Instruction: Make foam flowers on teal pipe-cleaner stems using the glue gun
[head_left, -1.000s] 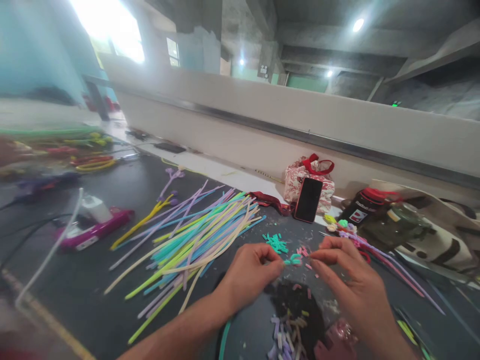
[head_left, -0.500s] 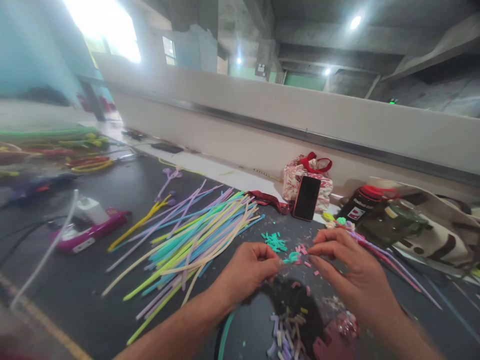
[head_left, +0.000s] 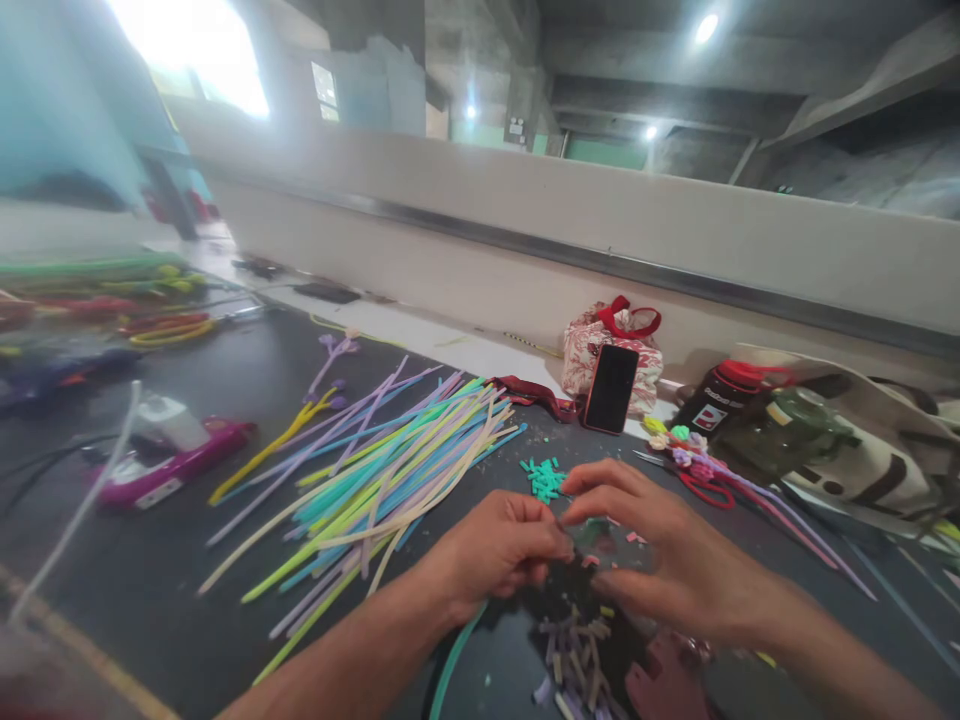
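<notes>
My left hand [head_left: 506, 545] is closed in a pinch near the middle of the dark table; what sits between its fingertips is hidden or too small to make out. Close on its right, my right hand [head_left: 652, 550] has its thumb and fingers apart, with its fingertips near the left hand's. Just beyond them lies a small pile of teal pieces [head_left: 544, 479]. Nearer the front edge is a heap of lilac and cream pieces [head_left: 576, 665]. A few pink pieces [head_left: 636, 538] lie between and beside my hands. A teal strand [head_left: 454, 662] curves below my left wrist.
Many pastel strips [head_left: 382, 460] spread left of my hands. Behind stand a phone [head_left: 610, 390], a patterned bag [head_left: 577, 355] and a black bottle [head_left: 716, 400]. Flower-topped stems [head_left: 795, 520] lie at right, a magenta power strip [head_left: 180, 465] at left.
My right hand has moved left and its fingers have spread beside my left hand. The teal loop seen earlier at my left fingertips is no longer visible. The view has shifted slightly.
</notes>
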